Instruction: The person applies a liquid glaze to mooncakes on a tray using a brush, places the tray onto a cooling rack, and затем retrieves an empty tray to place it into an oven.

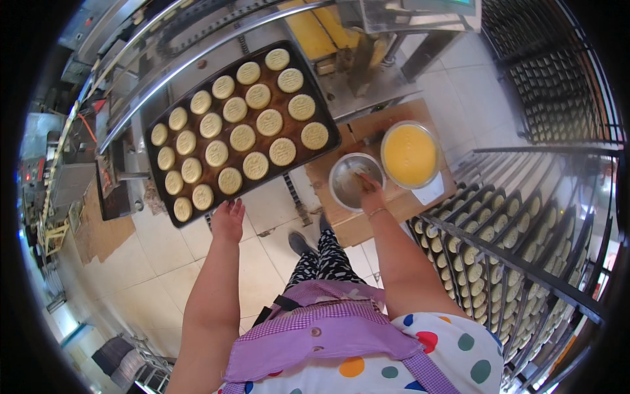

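Both hands are out in front of the person, at the middle of the frame. Left hand (228,220) holds the near edge of the dark baking tray (172,102), fingers curled up against its rim, so it is closed on the tray. Right hand (369,190) reaches into the small metal bowl (341,180) just right of centre; its fingers point down inside the bowl, and whether they grip anything there cannot be told.

Largest in view, the tall wire rack (525,262) fills the right and lower right of the frame, its shelves packed with rows of round pale pastries. Next comes the baking tray, running from the left centre up toward the top centre, tilted, carrying rows of round stamped biscuits (243,138). It sits at the steel machine frame (197,49) in the upper left.

A brown wooden board (357,226) lies at centre right, bearing both bowls. On it, the larger bowl of yellow liquid (409,154) stands just beside and to the right of the small metal bowl, nearly touching it. Pale floor tiles (157,269) spread across the lower left, and one dark shoe (300,244) shows near the centre.
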Available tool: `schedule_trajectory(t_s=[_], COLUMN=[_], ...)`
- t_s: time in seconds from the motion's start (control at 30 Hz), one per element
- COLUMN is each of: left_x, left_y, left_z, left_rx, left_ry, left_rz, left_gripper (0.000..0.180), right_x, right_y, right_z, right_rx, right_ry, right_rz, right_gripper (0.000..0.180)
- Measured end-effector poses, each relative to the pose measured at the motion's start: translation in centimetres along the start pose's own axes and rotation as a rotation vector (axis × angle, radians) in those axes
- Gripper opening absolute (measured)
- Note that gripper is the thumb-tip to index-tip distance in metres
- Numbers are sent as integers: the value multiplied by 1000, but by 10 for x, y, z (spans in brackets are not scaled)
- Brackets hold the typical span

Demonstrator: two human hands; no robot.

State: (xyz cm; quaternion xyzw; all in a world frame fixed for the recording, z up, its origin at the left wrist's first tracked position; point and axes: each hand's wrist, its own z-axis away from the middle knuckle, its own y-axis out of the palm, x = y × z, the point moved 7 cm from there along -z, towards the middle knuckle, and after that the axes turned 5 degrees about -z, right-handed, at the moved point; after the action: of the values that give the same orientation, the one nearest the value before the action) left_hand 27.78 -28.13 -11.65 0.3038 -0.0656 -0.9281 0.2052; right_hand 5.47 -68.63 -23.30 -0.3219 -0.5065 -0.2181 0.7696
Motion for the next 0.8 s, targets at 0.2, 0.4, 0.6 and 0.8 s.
schedule_trajectory(t_s=[0.2, 0.4, 0.6, 0.8], left_x=[31, 66, 80, 83], left_y=[-26, -67, -87, -98], left_z=[39, 63, 91, 95], left_rx=[-169, -202, -201, -188], left_ry=[-21, -128, -209, -221], left_rz=[-13, -60, -89, -43], left_gripper=[19, 20, 18, 18], right_x=[121, 114, 121, 86], right_y=[-65, -209, -213, -188], right_z=[14, -45, -50, -35], right_rx=[-127, -468, -555, -590], right_ry=[-142, -139, 48, 357], right_rz=[179, 387, 650, -451], right_gripper=[30, 35, 36, 32])
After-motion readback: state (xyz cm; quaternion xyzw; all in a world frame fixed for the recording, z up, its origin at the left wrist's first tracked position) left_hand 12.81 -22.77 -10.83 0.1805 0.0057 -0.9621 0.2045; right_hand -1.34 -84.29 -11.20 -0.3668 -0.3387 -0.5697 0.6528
